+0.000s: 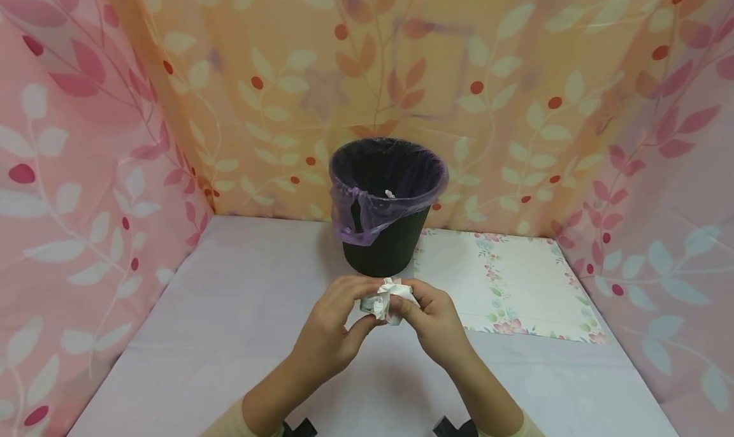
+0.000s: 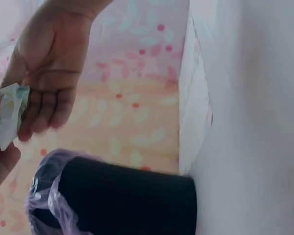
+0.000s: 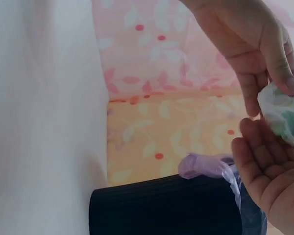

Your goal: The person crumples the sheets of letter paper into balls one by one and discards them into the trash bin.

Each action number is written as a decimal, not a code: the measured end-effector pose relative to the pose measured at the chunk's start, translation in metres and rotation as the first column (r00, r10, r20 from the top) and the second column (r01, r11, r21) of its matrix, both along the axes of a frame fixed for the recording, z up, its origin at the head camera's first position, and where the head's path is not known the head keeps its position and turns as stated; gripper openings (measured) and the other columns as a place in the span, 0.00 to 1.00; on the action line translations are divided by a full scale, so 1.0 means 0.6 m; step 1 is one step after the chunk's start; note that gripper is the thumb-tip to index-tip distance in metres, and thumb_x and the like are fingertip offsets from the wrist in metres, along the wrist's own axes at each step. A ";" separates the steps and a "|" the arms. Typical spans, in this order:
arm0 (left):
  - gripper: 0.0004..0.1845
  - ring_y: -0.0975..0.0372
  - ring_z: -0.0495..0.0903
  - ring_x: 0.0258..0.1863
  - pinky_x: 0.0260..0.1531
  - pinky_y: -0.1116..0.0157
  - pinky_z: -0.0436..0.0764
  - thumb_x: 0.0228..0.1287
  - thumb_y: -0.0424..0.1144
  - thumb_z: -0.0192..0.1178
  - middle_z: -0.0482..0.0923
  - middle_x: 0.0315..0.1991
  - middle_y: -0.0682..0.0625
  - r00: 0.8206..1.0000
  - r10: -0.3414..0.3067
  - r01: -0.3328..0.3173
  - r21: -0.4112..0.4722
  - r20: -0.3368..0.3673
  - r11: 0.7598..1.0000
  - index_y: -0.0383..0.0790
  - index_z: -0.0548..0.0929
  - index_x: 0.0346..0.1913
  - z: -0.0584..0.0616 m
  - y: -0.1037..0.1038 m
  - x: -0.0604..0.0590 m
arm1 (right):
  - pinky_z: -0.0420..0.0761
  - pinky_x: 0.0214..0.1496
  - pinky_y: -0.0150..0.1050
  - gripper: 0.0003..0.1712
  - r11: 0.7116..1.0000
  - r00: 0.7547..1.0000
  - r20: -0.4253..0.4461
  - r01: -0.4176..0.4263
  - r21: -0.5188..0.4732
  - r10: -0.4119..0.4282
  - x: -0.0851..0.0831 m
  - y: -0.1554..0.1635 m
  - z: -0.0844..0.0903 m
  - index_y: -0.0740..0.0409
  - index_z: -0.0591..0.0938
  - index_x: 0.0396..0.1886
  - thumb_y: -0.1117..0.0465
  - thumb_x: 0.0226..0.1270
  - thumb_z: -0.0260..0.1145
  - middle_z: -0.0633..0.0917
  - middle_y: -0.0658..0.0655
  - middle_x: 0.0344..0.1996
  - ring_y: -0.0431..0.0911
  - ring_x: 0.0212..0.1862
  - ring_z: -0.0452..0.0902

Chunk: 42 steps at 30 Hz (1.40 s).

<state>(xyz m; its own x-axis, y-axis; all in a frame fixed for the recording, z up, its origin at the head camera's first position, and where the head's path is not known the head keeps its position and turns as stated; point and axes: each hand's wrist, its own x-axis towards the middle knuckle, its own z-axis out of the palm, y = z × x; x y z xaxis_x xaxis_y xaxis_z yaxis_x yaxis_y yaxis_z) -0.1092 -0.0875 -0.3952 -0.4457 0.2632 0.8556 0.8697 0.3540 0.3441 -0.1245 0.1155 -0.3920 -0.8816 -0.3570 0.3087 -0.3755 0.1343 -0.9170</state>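
Crumpled paper ball [image 1: 387,300]: white with a faint floral print; held above the table [image 1: 229,309], just in front of the bin, pinched between both hands so that it keeps its wadded shape.

Left hand [image 1: 335,325]: fingers curled in, thumb and fingertips closed on the ball's left side; in the left wrist view only a thumb tip at the frame edge, so exact finger spread hard to tell there.

Right hand [image 1: 432,319]: fingers bent round the ball's right side, thumb pressed on top; seen likewise in the right wrist view, ball [image 3: 284,115] under the thumb.

Black bin [image 1: 388,211]: upright near the back of the table, open mouth facing up; purple liner [image 1: 367,214] folded over the rim and knotted at the front, presumably to stop it slipping in.

Floral sheet [image 1: 510,287]: flat on the table, right of the bin, apart from both hands.

Patterned curtains [image 1: 86,169]: hung round three sides.
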 end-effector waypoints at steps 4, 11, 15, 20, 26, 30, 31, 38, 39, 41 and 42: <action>0.28 0.56 0.80 0.54 0.57 0.68 0.78 0.52 0.28 0.77 0.82 0.55 0.47 0.998 0.005 -0.008 0.047 0.061 0.999 0.35 0.80 0.58 -0.003 0.002 0.002 | 0.85 0.55 0.45 0.26 0.992 0.998 -0.056 -0.010 0.125 0.017 0.008 -0.002 0.005 0.58 0.79 0.64 0.44 0.80 0.57 0.85 0.56 0.55 0.47 0.55 0.82; 0.30 0.54 0.78 0.60 0.63 0.69 0.75 0.55 0.30 0.76 0.79 0.59 0.45 0.996 0.019 -0.018 -0.015 0.091 1.000 0.36 0.78 0.62 -0.005 -0.007 -0.003 | 0.74 0.67 0.61 0.58 0.942 0.999 -0.024 0.041 0.334 -0.035 0.013 -0.007 0.016 0.55 0.58 0.81 0.28 0.61 0.67 0.69 0.52 0.72 0.51 0.71 0.68; 0.30 0.54 0.79 0.58 0.61 0.69 0.76 0.55 0.33 0.77 0.78 0.59 0.44 0.995 0.091 -0.088 -0.066 0.043 0.994 0.35 0.78 0.61 -0.006 -0.012 -0.005 | 0.78 0.64 0.50 0.59 0.939 0.988 -0.037 0.153 0.307 -0.149 0.014 -0.015 0.019 0.54 0.60 0.80 0.39 0.56 0.78 0.72 0.49 0.63 0.44 0.63 0.71; 0.31 0.54 0.80 0.54 0.54 0.66 0.81 0.48 0.28 0.79 0.78 0.55 0.43 0.984 0.168 -0.172 -0.074 -0.058 0.982 0.36 0.82 0.58 -0.005 -0.013 -0.008 | 0.81 0.62 0.43 0.46 0.950 0.975 -0.122 0.211 0.232 -0.187 0.019 -0.019 0.021 0.46 0.75 0.70 0.42 0.51 0.82 0.79 0.43 0.57 0.39 0.58 0.78; 0.29 0.53 0.80 0.51 0.47 0.65 0.83 0.47 0.27 0.79 0.79 0.52 0.42 0.966 0.177 -0.195 -0.083 -0.189 0.977 0.34 0.83 0.56 0.000 -0.005 -0.010 | 0.82 0.60 0.43 0.38 0.960 0.959 -0.242 0.200 0.194 -0.150 0.019 -0.017 0.013 0.47 0.78 0.68 0.47 0.58 0.80 0.81 0.44 0.56 0.41 0.56 0.80; 0.36 0.54 0.78 0.58 0.56 0.67 0.81 0.49 0.31 0.80 0.76 0.59 0.44 1.000 0.018 -0.017 -0.069 0.019 0.997 0.36 0.78 0.64 0.009 -0.017 -0.008 | 0.82 0.61 0.38 0.31 0.991 0.975 -0.211 0.097 0.096 -0.075 0.006 -0.007 0.012 0.51 0.79 0.66 0.57 0.64 0.77 0.82 0.49 0.58 0.44 0.57 0.81; 0.39 0.54 0.77 0.60 0.59 0.66 0.79 0.49 0.31 0.81 0.74 0.62 0.44 0.994 -0.043 0.048 -0.043 0.102 0.998 0.37 0.76 0.67 0.012 -0.023 -0.008 | 0.81 0.61 0.37 0.30 0.997 0.981 -0.192 0.055 0.058 -0.043 0.002 -0.003 0.014 0.52 0.79 0.66 0.61 0.65 0.76 0.82 0.51 0.58 0.45 0.57 0.81; 0.51 0.58 0.71 0.68 0.68 0.63 0.73 0.51 0.38 0.80 0.66 0.74 0.51 0.843 -0.193 0.190 0.058 0.501 0.980 0.49 0.65 0.78 0.031 -0.055 -0.011 | 0.82 0.60 0.37 0.30 0.979 0.965 -0.194 -0.192 -0.063 0.177 -0.014 0.022 0.021 0.65 0.78 0.65 0.76 0.62 0.71 0.81 0.63 0.58 0.49 0.58 0.80; 0.50 0.59 0.71 0.69 0.69 0.64 0.73 0.51 0.39 0.81 0.67 0.74 0.52 0.828 -0.199 0.196 0.061 0.524 0.979 0.49 0.66 0.77 0.031 -0.056 -0.011 | 0.82 0.60 0.38 0.30 0.976 0.962 -0.193 -0.207 -0.061 0.192 -0.014 0.022 0.021 0.65 0.78 0.65 0.76 0.62 0.71 0.81 0.63 0.58 0.49 0.58 0.80; 0.47 0.58 0.71 0.69 0.69 0.63 0.72 0.52 0.38 0.80 0.70 0.72 0.51 0.802 -0.239 0.226 0.093 0.547 0.970 0.48 0.69 0.75 0.030 -0.055 -0.010 | 0.82 0.60 0.38 0.31 0.975 0.962 -0.187 -0.214 -0.053 0.201 -0.014 0.022 0.020 0.64 0.78 0.66 0.76 0.62 0.71 0.81 0.62 0.59 0.49 0.58 0.80; 0.45 0.58 0.72 0.69 0.69 0.62 0.73 0.52 0.36 0.80 0.72 0.71 0.50 0.796 -0.266 0.243 0.116 0.544 0.963 0.45 0.70 0.74 0.028 -0.053 -0.010 | 0.82 0.60 0.39 0.31 0.976 0.963 -0.182 -0.213 -0.053 0.200 -0.014 0.021 0.020 0.64 0.78 0.66 0.76 0.62 0.72 0.81 0.61 0.59 0.50 0.59 0.80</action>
